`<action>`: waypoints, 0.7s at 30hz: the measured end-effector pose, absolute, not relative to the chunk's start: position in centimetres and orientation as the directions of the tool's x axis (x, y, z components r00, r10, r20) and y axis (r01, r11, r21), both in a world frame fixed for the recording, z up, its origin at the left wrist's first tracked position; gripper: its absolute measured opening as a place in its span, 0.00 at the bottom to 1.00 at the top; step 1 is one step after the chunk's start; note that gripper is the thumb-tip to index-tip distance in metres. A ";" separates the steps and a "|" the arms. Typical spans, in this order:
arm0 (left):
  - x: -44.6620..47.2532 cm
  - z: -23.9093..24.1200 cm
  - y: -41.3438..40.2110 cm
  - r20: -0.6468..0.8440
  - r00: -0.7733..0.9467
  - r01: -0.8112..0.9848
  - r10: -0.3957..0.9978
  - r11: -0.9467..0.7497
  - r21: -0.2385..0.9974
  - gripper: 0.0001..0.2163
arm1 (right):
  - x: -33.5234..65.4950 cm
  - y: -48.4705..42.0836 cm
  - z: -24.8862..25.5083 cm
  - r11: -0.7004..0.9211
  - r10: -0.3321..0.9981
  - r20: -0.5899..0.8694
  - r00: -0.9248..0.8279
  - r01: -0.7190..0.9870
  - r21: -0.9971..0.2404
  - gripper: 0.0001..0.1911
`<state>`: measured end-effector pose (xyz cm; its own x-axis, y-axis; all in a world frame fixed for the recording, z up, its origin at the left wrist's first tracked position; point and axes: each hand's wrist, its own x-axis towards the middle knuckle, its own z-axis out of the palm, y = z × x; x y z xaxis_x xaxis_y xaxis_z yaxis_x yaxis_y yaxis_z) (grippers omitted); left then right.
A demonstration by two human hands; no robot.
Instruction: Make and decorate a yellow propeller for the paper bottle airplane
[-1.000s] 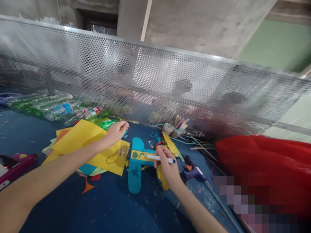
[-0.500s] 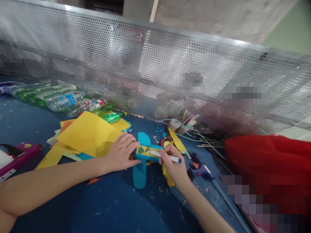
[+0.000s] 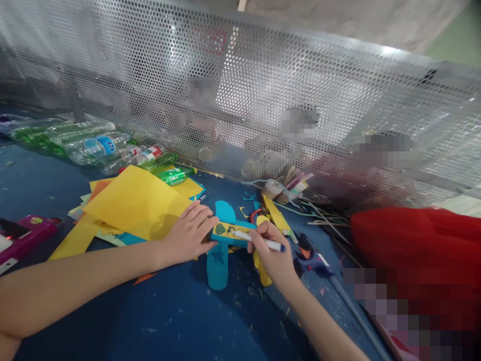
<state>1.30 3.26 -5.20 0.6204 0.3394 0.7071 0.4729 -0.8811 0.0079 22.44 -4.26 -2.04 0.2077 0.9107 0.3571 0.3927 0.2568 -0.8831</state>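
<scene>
A blue paper model plane [image 3: 218, 276] lies in front of me, its rounded wings pointing away and toward me. The near wing bears a dark star. Along its body runs a yellow strip [image 3: 225, 229] with dark drawn shapes. My left hand [image 3: 188, 233] is closed round the plane's left end, thumb on the near side and fingers on the far side. Pinched in my right hand [image 3: 274, 255] is a white marker [image 3: 277, 245] with a dark blue end; its tip is at the yellow strip. Yellow paper pieces [image 3: 265, 273] sit partly behind my right hand.
Yellow and coloured paper sheets [image 3: 139, 200] are piled at left, with plastic bottles [image 3: 99, 145] behind. A blue glue gun [image 3: 317, 263] lies at right, near red fabric [image 3: 406, 235]. A magenta device [image 3: 35, 233] is far left. A perforated metal screen [image 3: 248, 95] stands behind.
The view has shifted slightly. My left thumb has drawn in closer to the plane's body, and the star on the near wing shows more plainly. The marker stays at the strip.
</scene>
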 end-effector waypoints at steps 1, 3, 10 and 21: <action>1.3 -5.2 3.3 0.701 0.623 0.474 0.348 -0.880 0.016 0.16 | 22.5 -4.2 -2.1 0.260 0.911 0.360 0.203 0.395 -0.881 0.14; 1.4 -5.3 3.3 0.693 0.622 0.478 0.365 -0.878 0.033 0.16 | 22.6 -4.2 -2.2 0.263 0.916 0.356 0.183 0.396 -0.880 0.14; 1.4 -5.5 3.2 0.692 0.619 0.476 0.373 -0.878 0.048 0.16 | 22.4 -4.2 -1.9 0.262 0.918 0.356 0.176 0.404 -0.877 0.15; 1.3 -5.3 3.2 0.689 0.628 0.473 0.363 -0.880 0.032 0.15 | 22.2 -4.3 -1.5 0.260 0.922 0.349 0.171 0.395 -0.881 0.13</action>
<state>1.31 3.23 -5.26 0.6280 0.3627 0.6886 0.4733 -0.8803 0.0320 22.20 -4.31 -1.55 0.1707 0.9215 0.3488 0.3947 0.2604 -0.8812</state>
